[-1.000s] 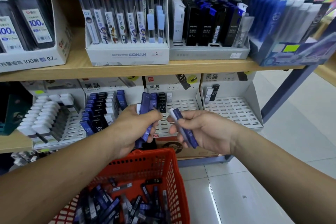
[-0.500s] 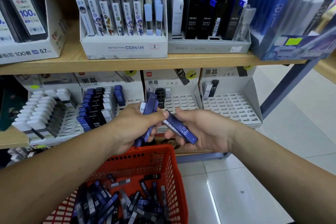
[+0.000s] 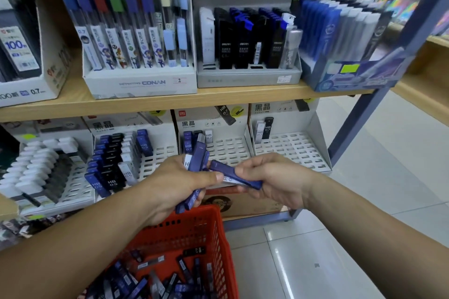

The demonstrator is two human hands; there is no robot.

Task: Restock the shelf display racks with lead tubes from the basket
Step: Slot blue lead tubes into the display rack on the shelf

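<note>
My left hand (image 3: 175, 184) grips a bundle of several blue lead tubes (image 3: 198, 160) above the red basket (image 3: 184, 228). My right hand (image 3: 274, 179) holds a single blue lead tube (image 3: 233, 173) lying sideways, its left end against my left thumb. Both hands hover in front of the middle white slotted display rack (image 3: 228, 150), which holds only a few tubes at its back. More dark and blue lead tubes (image 3: 155, 281) lie loose in the basket bottom.
A fuller rack of HB 0.5 tubes (image 3: 114, 162) stands to the left, a nearly bare rack (image 3: 291, 148) to the right. The wooden shelf (image 3: 170, 102) above carries boxed leads. A blue upright post (image 3: 364, 119) and tiled floor (image 3: 364, 226) lie on the right.
The single tube in my right hand has turned from upright to lying sideways and moved left against my left thumb. The view has shifted slightly closer to the shelf.
</note>
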